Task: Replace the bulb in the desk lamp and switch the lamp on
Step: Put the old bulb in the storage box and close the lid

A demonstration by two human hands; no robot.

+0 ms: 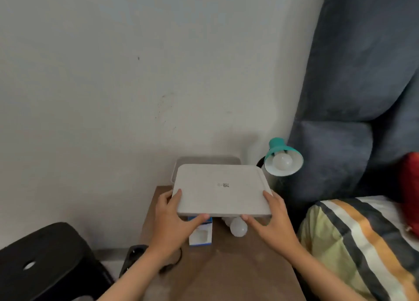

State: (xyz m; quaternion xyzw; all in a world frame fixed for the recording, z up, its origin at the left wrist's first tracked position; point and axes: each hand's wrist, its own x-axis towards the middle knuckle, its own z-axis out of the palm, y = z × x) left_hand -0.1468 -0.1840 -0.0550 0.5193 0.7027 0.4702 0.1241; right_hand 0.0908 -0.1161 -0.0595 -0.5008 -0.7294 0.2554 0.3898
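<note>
A teal desk lamp (pixel 277 147) stands at the back right of the brown table (pixel 226 273), its shade tilted toward me with a white bulb (pixel 282 161) in it, unlit. My left hand (pixel 174 219) and my right hand (pixel 271 221) grip the near corners of a flat grey lid (pixel 217 192), held above the table. Beneath its front edge lie a loose white bulb (pixel 238 228) and a blue-and-white bulb box (pixel 200 235). A grey container (pixel 181 162) sits behind the lid, mostly hidden.
A black stool (pixel 45 262) stands at the lower left. A black plug strip and cord (pixel 136 253) lie left of the table. A blue-grey padded headboard (pixel 353 96) and a striped pillow (pixel 362 239) are on the right. A white wall is behind.
</note>
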